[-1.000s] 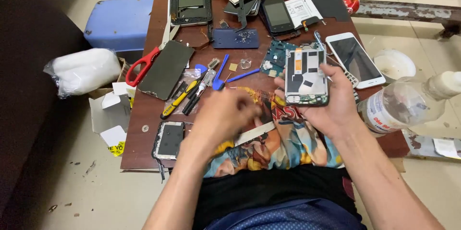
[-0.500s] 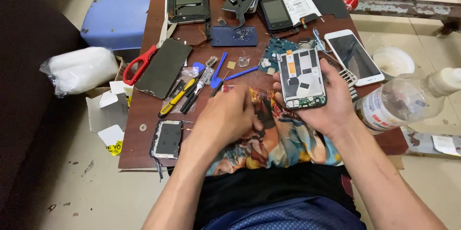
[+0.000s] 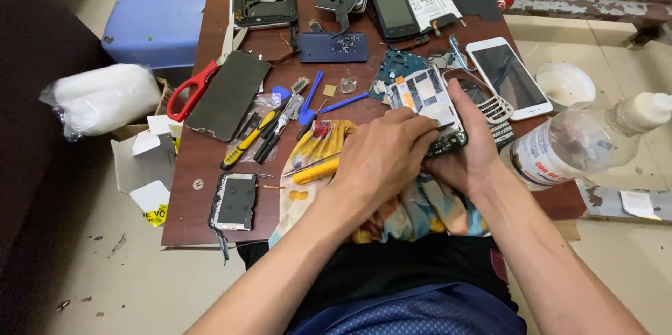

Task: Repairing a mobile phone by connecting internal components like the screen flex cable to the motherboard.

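My right hand (image 3: pixel 470 155) grips an opened phone (image 3: pixel 425 99) with its back cover off, its circuit board and white parts showing, held just above the table's near edge. My left hand (image 3: pixel 381 160) lies over the phone's lower end, fingers curled against it. It is closed on a thin metal tool like tweezers (image 3: pixel 311 165), whose rear end sticks out to the left over a patterned cloth (image 3: pixel 318 135). The tool's tip is hidden under my fingers.
On the brown table (image 3: pixel 203 160) lie red scissors (image 3: pixel 192 88), a dark screen panel (image 3: pixel 227 95), yellow-handled tools (image 3: pixel 248 140), blue pry tools (image 3: pixel 311 97), a small phone frame (image 3: pixel 234 202), a white smartphone (image 3: pixel 509 76) and several phone parts. A clear bottle (image 3: pixel 577 140) lies at the right edge.
My left hand has moved right from the cloth onto the phone's lower end. My right hand has brought the phone lower and closer to me.
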